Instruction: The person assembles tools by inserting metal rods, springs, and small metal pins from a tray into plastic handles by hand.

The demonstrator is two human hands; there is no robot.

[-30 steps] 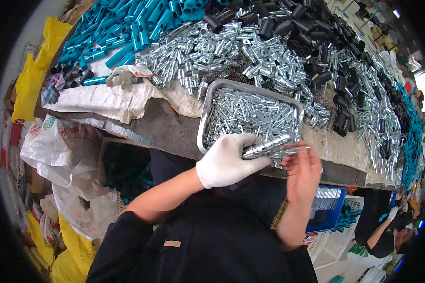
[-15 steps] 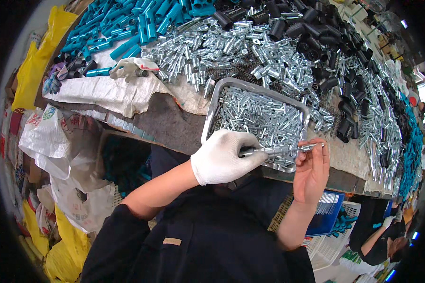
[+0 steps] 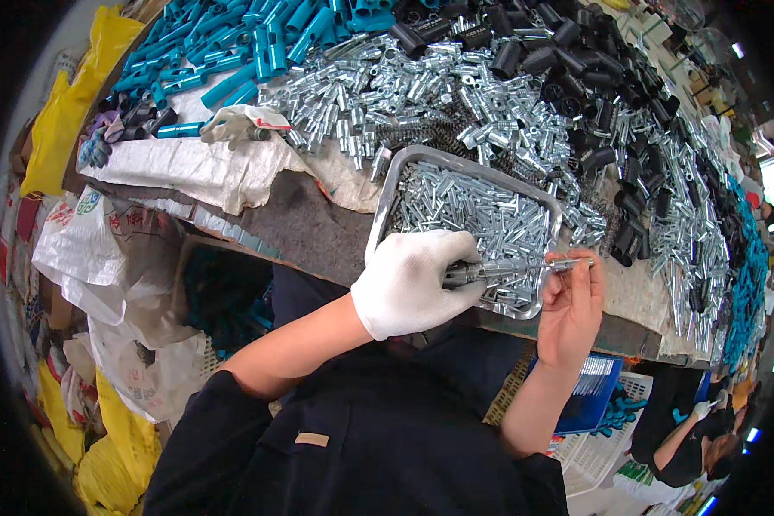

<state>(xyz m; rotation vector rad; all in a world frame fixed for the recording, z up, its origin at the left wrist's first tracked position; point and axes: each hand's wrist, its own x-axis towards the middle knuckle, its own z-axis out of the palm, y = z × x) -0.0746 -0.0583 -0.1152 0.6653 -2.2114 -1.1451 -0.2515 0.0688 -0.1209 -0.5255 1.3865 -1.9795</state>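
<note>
My left hand (image 3: 417, 284), in a white knit glove, is closed around shiny metal fittings (image 3: 463, 274) over the near edge of a metal tray (image 3: 385, 202). Bare, my right hand (image 3: 569, 314) pinches a small silver cylindrical piece (image 3: 572, 264) between thumb and fingertips, just right of the tray. A thin rod spans the space between that piece and the fittings in my left hand; whether it joins both I cannot tell. Many short metal pins (image 3: 469, 206) fill the tray below and beyond my hands.
Beyond the tray lie heaps of silver metal parts (image 3: 421, 90), black sleeves (image 3: 568, 60) and teal tubes (image 3: 232, 64). A loose glove (image 3: 232, 126) rests on white sacking at the left. Blue and white crates (image 3: 592, 396) stand below the table, near another person (image 3: 692, 443) at the lower right.
My right hand has shifted slightly right, and a thin rod now shows between its piece and the left hand's fittings. The gloved hand has turned a little, showing more of the fittings.
</note>
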